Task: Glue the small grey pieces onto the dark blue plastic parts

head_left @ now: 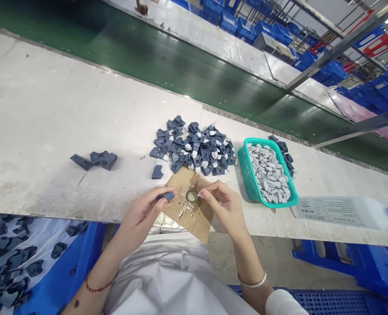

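Observation:
My left hand [145, 211] is closed on a dark blue-grey plastic part [166, 196] at the left side of a brown cardboard piece [200, 221]. A small round dish [191, 196] of liquid sits on the cardboard, with wet spots around it. Just right of the dish, my right hand [223, 204] pinches a small light grey piece [199, 195]. Beyond the cardboard lies a pile of dark parts [205, 151] mixed with white pieces. A green basket [242, 168] to the right holds several light grey pieces.
Three or so dark parts [98, 159] lie at the left. A bottle [341, 211] lies at the right. Behind runs a green conveyor [167, 74]. A blue crate [92, 249] with dark parts stands at lower left.

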`<state>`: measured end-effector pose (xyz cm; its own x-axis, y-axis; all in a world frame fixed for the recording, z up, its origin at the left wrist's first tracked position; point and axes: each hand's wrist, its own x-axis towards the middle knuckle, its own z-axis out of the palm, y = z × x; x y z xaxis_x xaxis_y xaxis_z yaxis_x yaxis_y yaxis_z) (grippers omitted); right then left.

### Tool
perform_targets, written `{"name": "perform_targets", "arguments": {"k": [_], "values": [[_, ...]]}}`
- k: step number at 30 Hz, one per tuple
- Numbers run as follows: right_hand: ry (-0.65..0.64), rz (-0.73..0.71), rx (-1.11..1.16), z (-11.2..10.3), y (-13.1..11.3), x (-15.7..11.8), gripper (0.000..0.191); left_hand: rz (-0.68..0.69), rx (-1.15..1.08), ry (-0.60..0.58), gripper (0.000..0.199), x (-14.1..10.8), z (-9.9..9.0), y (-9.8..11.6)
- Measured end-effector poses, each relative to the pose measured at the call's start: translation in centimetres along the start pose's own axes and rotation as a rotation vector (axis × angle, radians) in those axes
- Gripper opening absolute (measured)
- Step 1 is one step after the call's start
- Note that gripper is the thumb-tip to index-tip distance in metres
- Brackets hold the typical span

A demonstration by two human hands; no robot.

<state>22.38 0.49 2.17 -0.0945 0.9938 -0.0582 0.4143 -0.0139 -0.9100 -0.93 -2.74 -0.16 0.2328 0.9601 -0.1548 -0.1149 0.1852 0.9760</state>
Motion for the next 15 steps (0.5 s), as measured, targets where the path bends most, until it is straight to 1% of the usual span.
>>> {"name": "perform_targets", "arguments": {"k": [3, 8, 11, 15], "values": [[-0.022, -0.045, -0.103, 0.3, -0.1, 0.0, 0.025, -0.019, 0.022, 0.008, 0.026, 0.0, 0.0, 0.0], [-0.043, -0.188, -0.286, 0.7, 0.1, 0.2, 0.025, -0.035, -0.022, -0.014, 0.018, 0.0, 0.5, 0.0], [-0.056, -0.249, -0.334, 1.0, 0.1, 0.4, 0.027, -0.048, 0.056, -0.024, 0.019, -0.1, 0.8, -0.1], [-0.117, -0.308, -0.388, 1.3, 0.0, 0.7, 0.027, -0.074, 0.184, -0.008, 0.021, -0.2, 1.0, -0.2]]}}
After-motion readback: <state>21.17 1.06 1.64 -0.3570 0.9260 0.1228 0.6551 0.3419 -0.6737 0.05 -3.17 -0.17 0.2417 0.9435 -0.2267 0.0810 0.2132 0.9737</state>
